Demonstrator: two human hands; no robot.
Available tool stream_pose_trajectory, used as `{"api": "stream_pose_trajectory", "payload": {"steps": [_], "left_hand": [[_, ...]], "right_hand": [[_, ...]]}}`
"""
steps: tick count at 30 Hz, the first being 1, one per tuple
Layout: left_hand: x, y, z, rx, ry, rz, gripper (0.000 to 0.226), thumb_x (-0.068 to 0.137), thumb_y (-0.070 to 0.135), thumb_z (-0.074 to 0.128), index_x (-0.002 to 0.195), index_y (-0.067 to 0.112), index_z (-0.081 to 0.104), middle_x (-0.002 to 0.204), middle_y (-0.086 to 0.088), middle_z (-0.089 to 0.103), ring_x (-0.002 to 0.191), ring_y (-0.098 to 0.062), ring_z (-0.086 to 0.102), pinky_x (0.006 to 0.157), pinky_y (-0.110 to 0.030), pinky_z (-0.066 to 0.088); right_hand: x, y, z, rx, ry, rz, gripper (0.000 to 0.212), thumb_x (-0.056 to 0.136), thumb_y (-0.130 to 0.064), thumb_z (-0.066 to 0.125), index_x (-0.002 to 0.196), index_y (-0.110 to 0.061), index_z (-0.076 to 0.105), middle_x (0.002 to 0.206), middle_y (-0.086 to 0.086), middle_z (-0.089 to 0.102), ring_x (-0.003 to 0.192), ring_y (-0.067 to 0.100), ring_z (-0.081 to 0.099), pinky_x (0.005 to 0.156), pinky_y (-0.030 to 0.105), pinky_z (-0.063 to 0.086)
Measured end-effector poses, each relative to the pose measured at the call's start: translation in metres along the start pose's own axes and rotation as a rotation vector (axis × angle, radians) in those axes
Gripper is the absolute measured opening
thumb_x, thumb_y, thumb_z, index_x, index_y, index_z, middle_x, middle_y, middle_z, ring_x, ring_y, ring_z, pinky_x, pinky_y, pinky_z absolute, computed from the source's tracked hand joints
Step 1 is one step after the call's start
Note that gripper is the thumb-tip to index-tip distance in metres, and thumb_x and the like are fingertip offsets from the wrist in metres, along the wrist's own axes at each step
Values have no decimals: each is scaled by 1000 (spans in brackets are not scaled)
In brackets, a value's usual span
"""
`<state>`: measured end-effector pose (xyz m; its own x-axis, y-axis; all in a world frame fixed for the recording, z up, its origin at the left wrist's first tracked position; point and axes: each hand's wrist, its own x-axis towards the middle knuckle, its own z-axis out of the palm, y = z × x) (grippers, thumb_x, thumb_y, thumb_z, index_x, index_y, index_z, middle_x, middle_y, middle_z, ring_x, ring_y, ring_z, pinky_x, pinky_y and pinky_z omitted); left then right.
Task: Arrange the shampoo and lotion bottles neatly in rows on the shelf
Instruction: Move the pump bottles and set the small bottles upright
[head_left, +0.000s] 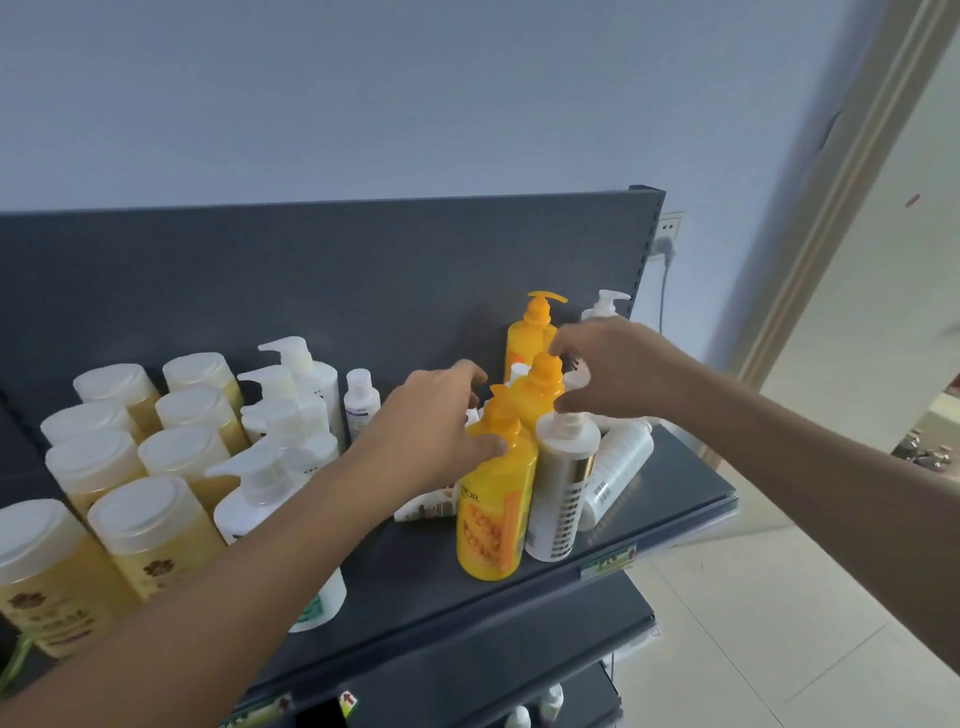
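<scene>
on the dark shelf (670, 483), toward its left edge, stand two rows of amber bottles (156, 525) with frosted flat caps, then white pump bottles (270, 499) in a row running to the back. right of centre the left hand (436, 436) closes around the neck of the front yellow bottle (493, 519), upright near the front edge, thumb under its orange pump. behind it the right hand (608, 369) pinches the pump of a second yellow bottle (540, 395). a cream bottle (563, 488) with gold bands stands just beside them.
</scene>
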<state>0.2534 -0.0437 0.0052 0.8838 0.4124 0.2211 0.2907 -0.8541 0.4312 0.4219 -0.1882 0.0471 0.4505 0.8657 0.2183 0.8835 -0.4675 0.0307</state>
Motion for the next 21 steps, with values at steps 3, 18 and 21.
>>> {"api": "stream_pose_trajectory", "payload": {"steps": [3, 18, 21], "left_hand": [[10, 7, 9, 26, -1, -5, 85, 72, 57, 82, 141, 26, 45, 123, 5, 67, 106, -20, 66, 87, -44, 58], [21, 14, 19, 172, -28, -28, 74, 68, 58, 79, 128, 27, 50, 105, 3, 64, 93, -26, 64, 76, -43, 58], [22, 22, 14, 224, 19, 59, 80, 65, 63, 78, 132, 26, 51, 117, 5, 65, 106, -23, 63, 85, -43, 55]], "right_hand": [[-2, 7, 14, 147, -124, 154, 46, 80, -46, 79, 105, -8, 70, 101, 8, 69, 89, 27, 67, 73, 39, 56], [-1, 25, 2, 190, -105, 135, 40, 59, -41, 92, 92, -26, 77, 86, -13, 64, 74, 8, 63, 47, 14, 36], [-5, 46, -34, 304, -130, 233, 32, 58, -28, 96, 84, -25, 77, 79, -5, 71, 54, 8, 71, 41, 10, 45]]}}
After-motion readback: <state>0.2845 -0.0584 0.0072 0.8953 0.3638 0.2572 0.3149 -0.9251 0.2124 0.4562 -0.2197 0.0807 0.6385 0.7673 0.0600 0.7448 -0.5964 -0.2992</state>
